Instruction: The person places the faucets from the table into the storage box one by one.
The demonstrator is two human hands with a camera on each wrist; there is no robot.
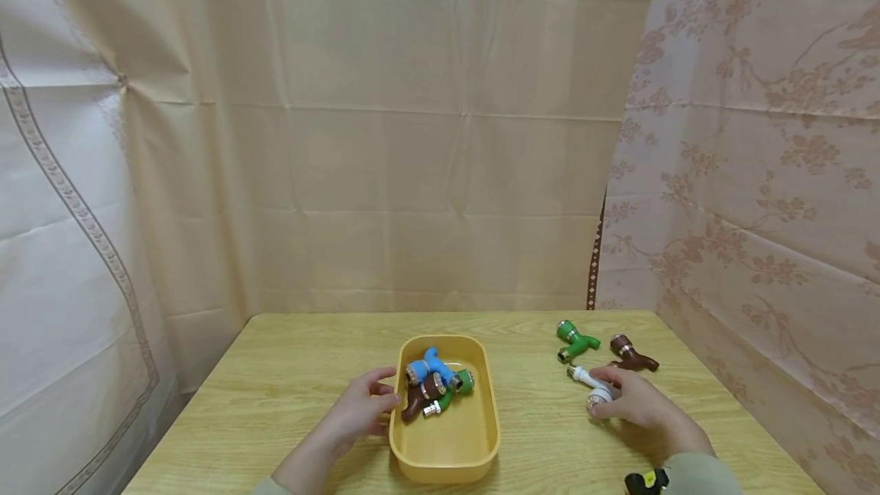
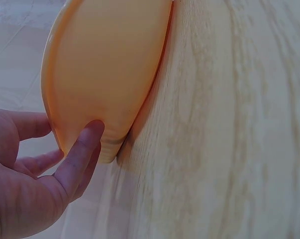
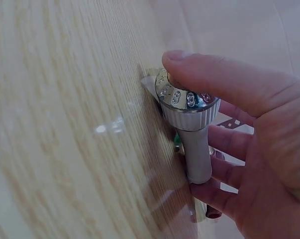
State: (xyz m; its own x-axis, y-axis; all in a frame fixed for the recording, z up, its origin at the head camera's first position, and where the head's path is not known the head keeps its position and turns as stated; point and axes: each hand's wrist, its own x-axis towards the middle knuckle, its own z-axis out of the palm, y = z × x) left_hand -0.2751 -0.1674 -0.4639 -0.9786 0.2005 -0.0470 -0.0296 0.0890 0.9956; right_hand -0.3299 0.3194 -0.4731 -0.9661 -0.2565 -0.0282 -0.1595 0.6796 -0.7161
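A yellow plastic tub (image 1: pixel 447 470) stands on the table, holding a blue tap (image 1: pixel 433 365), a brown tap (image 1: pixel 421 396) and a green tap (image 1: pixel 466 382) piled toward its far end. My left hand (image 1: pixel 362 406) is at the tub's left side, its fingertips (image 2: pixel 94 130) resting against the outer wall with fingers loosely bent. To the right, my right hand (image 1: pixel 635 401) grips a white tap (image 1: pixel 600 397). In the right wrist view, the thumb presses the silver-topped knob (image 3: pixel 187 102) and the other fingers lie along the far side of the white body, close over the tabletop.
Beyond the right hand lie another green tap (image 1: pixel 576 342) and another brown tap (image 1: pixel 632 355) on the wooden table (image 1: pixel 289 373). Cloth curtains (image 1: pixel 440 136) hang behind the table and along both sides.
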